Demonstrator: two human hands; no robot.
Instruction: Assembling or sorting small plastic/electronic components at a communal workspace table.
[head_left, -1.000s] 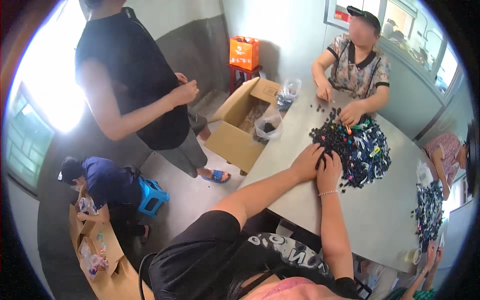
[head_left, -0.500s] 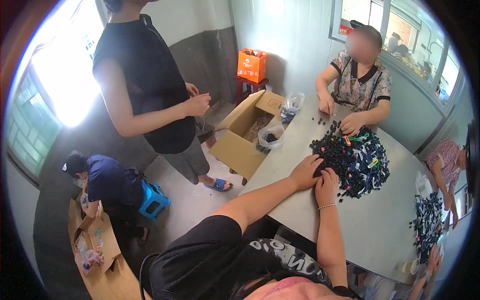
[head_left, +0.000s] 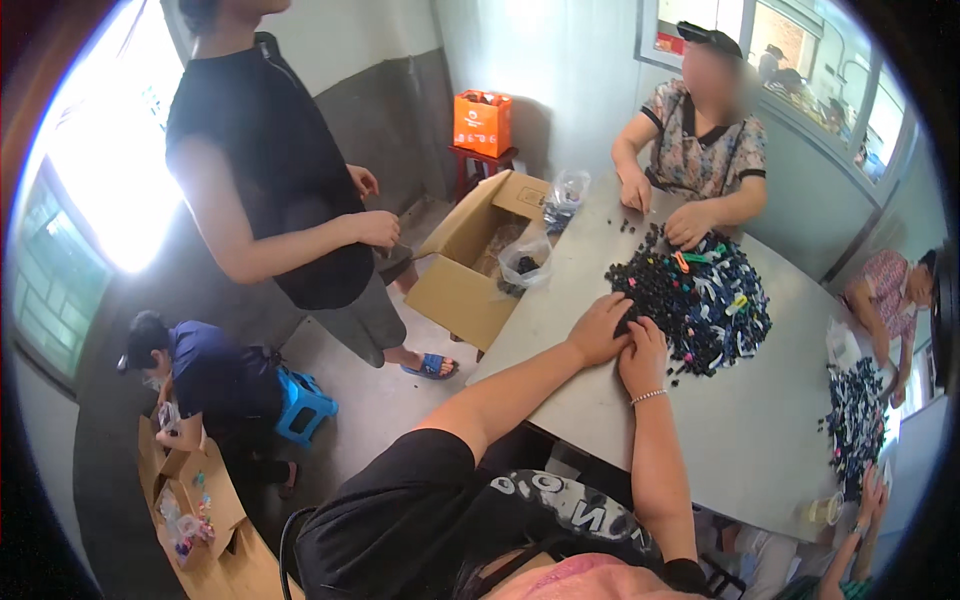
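A wide heap of small black pieces (head_left: 640, 272) lies on the grey table, mixed on its right side with dark blue and white slim pieces (head_left: 728, 315). At its near left edge, my left hand (head_left: 600, 330) bends its fingers down beside the small black pieces. My right hand (head_left: 643, 360), with a beaded bracelet at the wrist, rests close against it, fingers curled in. Whatever lies between the fingertips is hidden. A few bright clips, including an orange one (head_left: 682, 262) and a yellow-green one (head_left: 737, 303), lie on the heap.
Across the table (head_left: 560, 350), a seated person's hand (head_left: 690, 224) touches the heap. A second heap (head_left: 856, 420) and a cup (head_left: 826, 508) stand at the right. An open cardboard box (head_left: 465, 300) with plastic bags adjoins the table's left edge. Someone in black stands beyond it.
The whole view has shifted slightly. My hands stay together at the heap's edge. The standing person's hands have moved apart a little.
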